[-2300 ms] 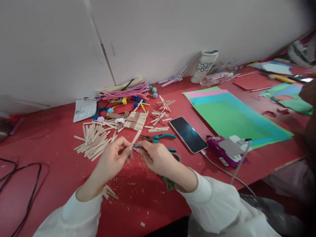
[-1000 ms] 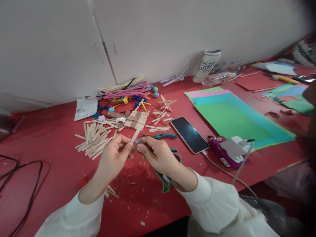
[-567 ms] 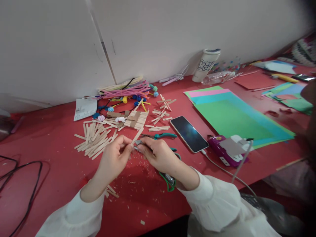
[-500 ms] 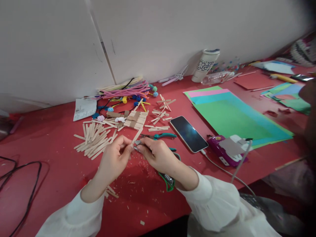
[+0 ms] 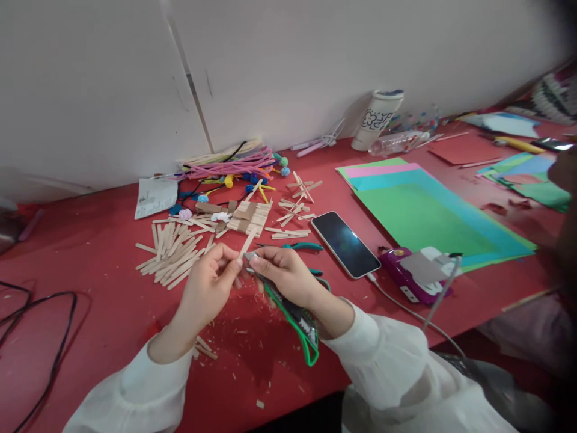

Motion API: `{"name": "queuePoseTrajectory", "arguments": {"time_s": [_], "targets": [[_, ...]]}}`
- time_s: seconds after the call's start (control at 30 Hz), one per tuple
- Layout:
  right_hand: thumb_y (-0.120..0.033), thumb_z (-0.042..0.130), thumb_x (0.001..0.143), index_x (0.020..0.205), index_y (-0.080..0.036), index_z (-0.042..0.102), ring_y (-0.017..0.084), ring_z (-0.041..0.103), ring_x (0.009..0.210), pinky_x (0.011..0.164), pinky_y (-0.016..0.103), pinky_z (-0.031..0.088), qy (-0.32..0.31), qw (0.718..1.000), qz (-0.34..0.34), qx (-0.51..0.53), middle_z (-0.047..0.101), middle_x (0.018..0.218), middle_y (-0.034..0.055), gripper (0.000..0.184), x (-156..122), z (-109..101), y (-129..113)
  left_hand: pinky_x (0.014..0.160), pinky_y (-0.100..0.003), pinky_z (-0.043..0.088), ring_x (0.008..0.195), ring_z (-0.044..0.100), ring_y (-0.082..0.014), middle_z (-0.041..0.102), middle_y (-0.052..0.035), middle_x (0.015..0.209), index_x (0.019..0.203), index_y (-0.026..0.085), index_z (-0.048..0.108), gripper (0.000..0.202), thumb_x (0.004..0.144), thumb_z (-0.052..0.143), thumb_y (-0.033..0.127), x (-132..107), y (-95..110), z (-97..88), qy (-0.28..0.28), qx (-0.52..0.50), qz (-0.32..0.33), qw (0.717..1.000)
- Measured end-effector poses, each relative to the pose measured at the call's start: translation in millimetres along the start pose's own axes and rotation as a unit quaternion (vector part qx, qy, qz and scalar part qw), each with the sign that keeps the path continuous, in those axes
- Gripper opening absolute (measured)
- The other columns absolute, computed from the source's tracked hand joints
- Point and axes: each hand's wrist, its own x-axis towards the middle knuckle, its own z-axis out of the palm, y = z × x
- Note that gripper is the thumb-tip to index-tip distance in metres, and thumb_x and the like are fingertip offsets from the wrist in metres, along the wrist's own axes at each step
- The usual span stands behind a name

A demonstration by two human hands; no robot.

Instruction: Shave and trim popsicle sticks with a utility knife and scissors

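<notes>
Pinched between the thumb and fingers of my left hand is a flat wooden craft stick, slanting up and away. Closed around a green-and-black hand tool is my right hand; its grey metal head sits close beside the stick. Whether the head touches the stick I cannot tell. Behind my right hand lie teal-handled pliers, partly hidden. Small wood chips are scattered on the red table below my hands. A pile of craft sticks lies left of my left hand, and a taped stick panel lies beyond.
Crossed stick pieces lie beyond my hands. To the right are a phone, a purple power strip with a cable, and coloured paper. Pipe cleaners and a tumbler stand near the wall. A black cable lies left.
My right hand has tilted, and the green tool has swung out toward me, showing more of its handle. My left hand still pinches the stick, nearly in place.
</notes>
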Motion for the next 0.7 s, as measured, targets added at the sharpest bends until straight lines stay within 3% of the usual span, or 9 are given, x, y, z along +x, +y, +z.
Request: {"name": "queuePoseTrajectory", "arguments": {"time_s": [0.13, 0.27, 0.47, 0.7], "targets": [[-0.059, 0.053, 0.083, 0.077, -0.019, 0.054, 0.007, 0.045, 0.036, 0.035, 0.019, 0.034, -0.017, 1.0, 0.009, 0.015, 0.054, 0.053, -0.0054, 0.04, 1, 2, -1, 0.048, -0.023, 0.043, 0.047, 0.055, -0.0123, 0.06, 0.0024, 0.053, 0.069, 0.019, 0.054, 0.017, 0.074, 0.059, 0.035, 1, 1, 2.4, 0.007, -0.021, -0.009, 1.0], [-0.045, 0.05, 0.089, 0.072, -0.019, 0.052, 0.008, 0.045, 0.048, 0.045, 0.02, 0.035, 0.046, 0.989, -0.081, -0.114, 0.054, 0.058, -0.0028, 0.032, -3, 5, -5, 0.047, -0.023, 0.043, 0.045, 0.055, -0.0122, 0.058, 0.004, 0.05, 0.069, 0.02, 0.054, 0.018, 0.073, 0.06, 0.036, 1, 4, 2.6, 0.013, -0.034, -0.019, 0.999], [-0.028, 0.045, 0.091, 0.073, -0.021, 0.049, 0.011, 0.044, 0.052, 0.051, 0.023, 0.034, 0.109, 0.936, -0.155, -0.297, 0.05, 0.06, -0.0025, 0.02, -9, 8, -7, 0.048, -0.024, 0.045, 0.046, 0.058, -0.0126, 0.063, 0.0018, 0.055, 0.071, 0.019, 0.055, 0.021, 0.073, 0.061, 0.039, 0, 7, 1.4, 0.015, -0.038, -0.027, 0.999], [-0.027, 0.045, 0.092, 0.072, -0.021, 0.049, 0.011, 0.045, 0.049, 0.05, 0.022, 0.034, 0.12, 0.925, -0.158, -0.324, 0.051, 0.057, -0.0029, 0.021, -9, 5, -7, 0.05, -0.024, 0.046, 0.048, 0.059, -0.0132, 0.066, 0.0003, 0.059, 0.072, 0.019, 0.056, 0.021, 0.075, 0.06, 0.039, -2, 5, 2.7, 0.018, -0.017, -0.019, 1.0]]}}
